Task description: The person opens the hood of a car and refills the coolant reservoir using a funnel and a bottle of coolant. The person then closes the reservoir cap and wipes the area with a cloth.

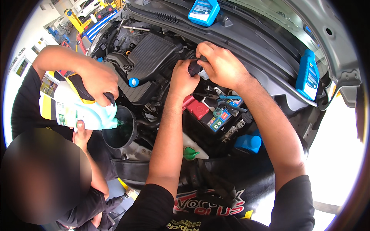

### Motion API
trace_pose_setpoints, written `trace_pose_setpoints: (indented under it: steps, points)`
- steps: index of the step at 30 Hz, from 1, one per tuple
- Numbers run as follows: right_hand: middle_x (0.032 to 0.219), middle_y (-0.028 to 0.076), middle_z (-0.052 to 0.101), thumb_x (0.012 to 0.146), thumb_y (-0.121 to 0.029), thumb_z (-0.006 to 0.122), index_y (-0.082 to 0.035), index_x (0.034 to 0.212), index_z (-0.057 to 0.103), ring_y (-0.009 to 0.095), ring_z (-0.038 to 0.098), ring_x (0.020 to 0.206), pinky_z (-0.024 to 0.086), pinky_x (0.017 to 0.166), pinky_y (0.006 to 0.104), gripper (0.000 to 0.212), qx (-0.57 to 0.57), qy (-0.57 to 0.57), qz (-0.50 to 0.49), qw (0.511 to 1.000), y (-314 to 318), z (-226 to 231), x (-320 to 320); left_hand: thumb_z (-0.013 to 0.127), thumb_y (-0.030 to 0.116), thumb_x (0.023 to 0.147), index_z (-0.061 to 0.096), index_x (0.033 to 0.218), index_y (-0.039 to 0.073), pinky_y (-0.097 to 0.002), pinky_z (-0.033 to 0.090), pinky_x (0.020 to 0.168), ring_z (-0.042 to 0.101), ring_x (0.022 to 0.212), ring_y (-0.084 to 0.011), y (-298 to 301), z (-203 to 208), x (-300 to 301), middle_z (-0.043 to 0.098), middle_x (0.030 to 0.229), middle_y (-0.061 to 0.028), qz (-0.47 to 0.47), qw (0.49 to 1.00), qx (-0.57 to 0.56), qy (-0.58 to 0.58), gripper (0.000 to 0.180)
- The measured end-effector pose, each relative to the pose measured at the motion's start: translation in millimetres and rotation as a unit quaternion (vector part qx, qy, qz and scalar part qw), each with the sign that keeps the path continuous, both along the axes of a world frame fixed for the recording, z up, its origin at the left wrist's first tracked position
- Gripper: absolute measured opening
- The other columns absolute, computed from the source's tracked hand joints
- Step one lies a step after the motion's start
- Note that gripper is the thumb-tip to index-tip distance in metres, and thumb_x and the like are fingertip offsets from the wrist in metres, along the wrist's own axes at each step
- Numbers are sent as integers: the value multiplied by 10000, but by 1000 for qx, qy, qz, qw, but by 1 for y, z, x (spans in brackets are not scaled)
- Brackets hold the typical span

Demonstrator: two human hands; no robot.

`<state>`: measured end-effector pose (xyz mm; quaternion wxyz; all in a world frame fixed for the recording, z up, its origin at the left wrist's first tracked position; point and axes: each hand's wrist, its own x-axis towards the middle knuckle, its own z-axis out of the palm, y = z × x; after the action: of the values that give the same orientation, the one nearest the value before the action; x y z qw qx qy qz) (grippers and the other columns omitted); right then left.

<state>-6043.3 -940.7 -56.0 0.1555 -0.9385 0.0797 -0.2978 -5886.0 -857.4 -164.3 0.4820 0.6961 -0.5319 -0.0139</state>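
Brightly lit pic, R side blown out; fisheye w/ black rim.
Bg (pixel 339 161) at far R burnt to white, wall (pixel 24 36) at upper L v. bright; engine bay (pixel 189 129) gaps in deep shadow, soft sheen on engine cover (pixel 154 52). Edges bend nr rim; co-worker's head (pixel 46 177) blurred out; L hand (pixel 181 78) & R hand (pixel 226 66), mid-pic, fairly sharp.

Dark held piece (pixel 195 68): looks matt; material unclear. Ribbed engine cover (pixel 154 56): matt plastic. Upper blue bottle (pixel 204 12): smooth, glossy plastic. Red battery terminal cover (pixel 198 109): smooth plastic, low sheen. Funnel (pixel 134 131): smooth black plastic. Fender cover (pixel 250 171): appears vinyl-like, glossy where light catches. Sleeve (pixel 293 204): matt cloth. Jug (pixel 68 94): smooth plastic. Raised bonnet (pixel 329 46): smooth painted metal, satin.
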Motion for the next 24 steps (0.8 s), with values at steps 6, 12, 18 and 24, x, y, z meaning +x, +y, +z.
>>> trace_pose_setpoints:
  steps: [6, 12, 18, 24]
  points:
    - [1048, 203, 685, 903, -35, 684, -28, 1095, 541, 442, 684, 1020, 560, 860, 520, 239, 10, -8, -32, 999, -5, 15, 0, 775, 86, 764, 701, 1115, 1, -428, 597, 848, 772, 951, -376, 0, 9, -2, 773, 993, -223, 44, 992, -14, 120, 369]
    - [1051, 198, 690, 897, -16, 686, -29, 1117, 548, 443, 685, 1019, 563, 857, 519, 260, -9, -5, -38, 999, 6, 28, -12, 782, 111, 762, 714, 1011, -22, -432, 593, 811, 775, 893, -367, 4, 19, -4, 765, 906, -216, 66, 991, 20, 115, 291]
    - [1082, 185, 687, 894, -4, 686, -34, 1118, 538, 441, 683, 1026, 562, 841, 524, 271, -2, -14, -18, 1000, -1, 8, -7, 778, 109, 767, 706, 1015, -18, -433, 591, 806, 771, 883, -370, 3, 14, -4, 765, 929, -216, 63, 990, 16, 125, 288]
    - [1086, 183, 686, 897, -2, 692, -33, 1124, 524, 445, 681, 1023, 558, 835, 524, 285, 12, -12, -15, 1000, 5, 9, -14, 764, 101, 772, 683, 1044, -18, -441, 590, 827, 767, 907, -379, 5, 19, -4, 762, 938, -214, 52, 989, 26, 134, 308]
